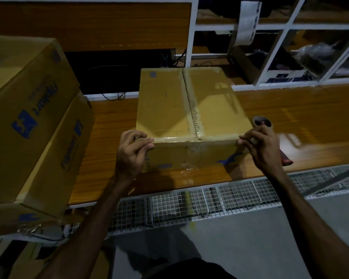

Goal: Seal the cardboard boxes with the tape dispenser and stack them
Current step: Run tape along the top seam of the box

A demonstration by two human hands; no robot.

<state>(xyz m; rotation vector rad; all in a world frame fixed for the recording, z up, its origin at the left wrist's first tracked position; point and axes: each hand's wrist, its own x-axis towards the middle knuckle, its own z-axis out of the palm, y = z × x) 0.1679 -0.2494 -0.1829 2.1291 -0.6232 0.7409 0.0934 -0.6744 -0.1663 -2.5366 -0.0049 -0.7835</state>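
Observation:
A closed cardboard box (163,105) sits on the wooden table (290,117), with clear tape along its centre seam and across its near top edge. My left hand (132,150) pinches the tape at the box's near left corner. At the near right corner my right hand (260,146) grips the tape dispenser (262,122), its roll showing above my fingers and its red handle below my wrist. Two sealed cardboard boxes (28,109) with blue print stand stacked at the left.
A white wire-mesh shelf (189,202) runs under the table's near edge. White-framed shelving (280,49) with bags and packets stands at the back right. A dark opening with cables lies behind the box. Grey floor is below.

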